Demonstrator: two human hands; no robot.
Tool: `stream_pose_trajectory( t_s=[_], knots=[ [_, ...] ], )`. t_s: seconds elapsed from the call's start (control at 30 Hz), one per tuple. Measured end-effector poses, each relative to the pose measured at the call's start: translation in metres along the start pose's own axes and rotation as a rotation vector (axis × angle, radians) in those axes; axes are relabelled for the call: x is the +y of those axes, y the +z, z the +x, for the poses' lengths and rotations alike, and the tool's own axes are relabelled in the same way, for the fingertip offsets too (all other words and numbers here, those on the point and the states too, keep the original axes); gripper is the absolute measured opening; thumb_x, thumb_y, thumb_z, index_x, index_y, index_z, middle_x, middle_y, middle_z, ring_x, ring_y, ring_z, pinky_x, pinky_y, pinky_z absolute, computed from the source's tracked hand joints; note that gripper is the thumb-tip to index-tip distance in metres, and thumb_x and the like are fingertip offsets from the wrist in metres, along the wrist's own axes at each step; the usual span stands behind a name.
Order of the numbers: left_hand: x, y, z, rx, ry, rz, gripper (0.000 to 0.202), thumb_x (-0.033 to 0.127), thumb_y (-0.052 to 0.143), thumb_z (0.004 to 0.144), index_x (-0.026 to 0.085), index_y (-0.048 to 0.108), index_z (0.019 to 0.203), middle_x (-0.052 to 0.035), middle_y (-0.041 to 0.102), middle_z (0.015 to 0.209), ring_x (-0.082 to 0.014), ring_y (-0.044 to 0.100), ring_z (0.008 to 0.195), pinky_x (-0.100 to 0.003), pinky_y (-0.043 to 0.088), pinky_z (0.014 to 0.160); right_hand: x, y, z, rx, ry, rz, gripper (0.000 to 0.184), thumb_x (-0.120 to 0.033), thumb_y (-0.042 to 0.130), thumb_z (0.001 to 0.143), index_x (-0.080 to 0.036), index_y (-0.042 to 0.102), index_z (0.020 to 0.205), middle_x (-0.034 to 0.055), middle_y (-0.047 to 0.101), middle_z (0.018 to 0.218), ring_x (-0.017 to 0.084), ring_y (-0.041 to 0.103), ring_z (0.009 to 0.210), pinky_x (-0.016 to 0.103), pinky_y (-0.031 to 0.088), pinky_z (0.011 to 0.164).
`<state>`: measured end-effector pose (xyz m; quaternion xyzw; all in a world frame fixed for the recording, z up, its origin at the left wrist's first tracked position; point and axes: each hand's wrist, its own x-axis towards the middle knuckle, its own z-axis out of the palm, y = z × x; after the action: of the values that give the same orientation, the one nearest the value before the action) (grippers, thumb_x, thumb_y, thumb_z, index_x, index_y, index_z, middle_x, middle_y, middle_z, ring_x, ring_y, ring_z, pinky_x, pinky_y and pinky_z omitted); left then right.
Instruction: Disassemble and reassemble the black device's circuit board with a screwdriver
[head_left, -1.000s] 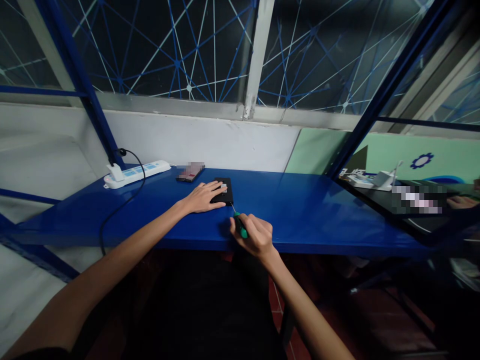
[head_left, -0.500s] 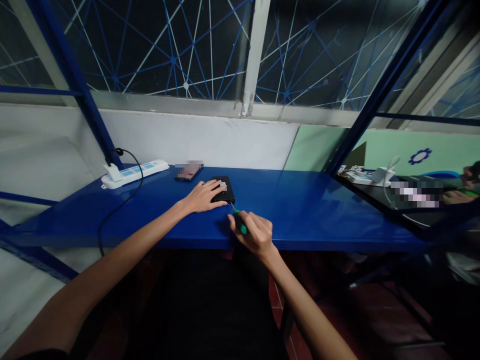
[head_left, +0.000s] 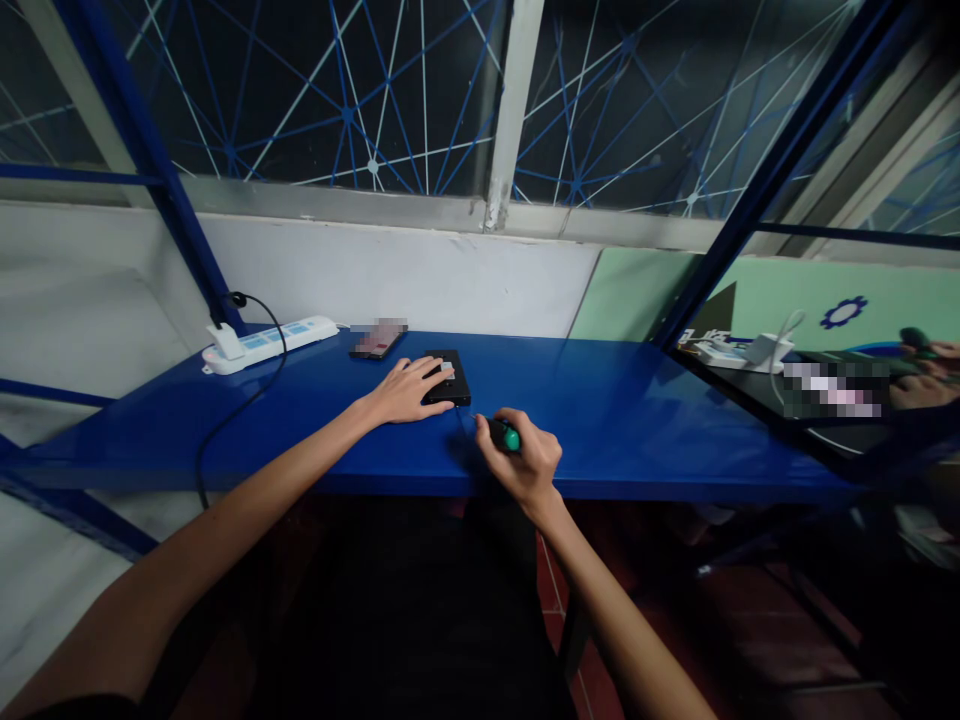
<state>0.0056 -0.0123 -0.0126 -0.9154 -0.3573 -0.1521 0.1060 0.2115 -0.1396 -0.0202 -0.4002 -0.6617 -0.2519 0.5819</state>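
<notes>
A long blue table (head_left: 637, 420) stood against a white wall (head_left: 390, 275). Above it were dark windows (head_left: 337, 90) with thin blue and white lines. Blue metal bars (head_left: 161, 170) leaned up at the sides. A green wall (head_left: 787, 295) showed on the right.

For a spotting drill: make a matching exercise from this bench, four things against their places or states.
Things:
1. power strip
2. black device
3. screwdriver
4. blurred phone

Places or states:
A. gripped in the right hand
B. under the left hand
C. far left of the blue table, a plug in it
D. lying between strip and device

Pairs: 1-C, 2-B, 3-A, 4-D
</notes>
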Motion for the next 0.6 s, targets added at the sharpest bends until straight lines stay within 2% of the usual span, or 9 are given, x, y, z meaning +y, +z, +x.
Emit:
stream_pose_trajectory(
  t_s=[0.43, 0.6],
  knots=[
    [0.0005, -0.0014, -0.0005, -0.001, 0.002, -0.004, 0.068, 0.064, 0.037, 0.093, 0.021, 0.042, 0.146, -0.0166, 0.042, 0.15, -0.0339, 0.036, 0.139, -0.051, 0.033, 0.106, -0.0002, -0.0001, 0.003, -0.058, 0.03, 0.016, 0.015, -0.032, 0.066, 0.087, -0.02, 0.059, 0.082, -0.003, 0.062, 0.06, 0.009, 0.057, 0.047, 0.019, 0.043, 0.051],
    [-0.0001, -0.0027, -0.0002, 0.002, 0.013, -0.021, 0.067, 0.063, 0.038, 0.093, 0.021, 0.042, 0.145, -0.0169, 0.042, 0.149, -0.0345, 0.036, 0.139, -0.053, 0.033, 0.107, 0.0003, 0.0004, 0.0016, -0.026, 0.051, 0.027, 0.015, -0.031, 0.068, 0.085, -0.02, 0.059, 0.081, -0.0035, 0.061, 0.059, 0.008, 0.056, 0.045, 0.019, 0.042, 0.05]
  ],
)
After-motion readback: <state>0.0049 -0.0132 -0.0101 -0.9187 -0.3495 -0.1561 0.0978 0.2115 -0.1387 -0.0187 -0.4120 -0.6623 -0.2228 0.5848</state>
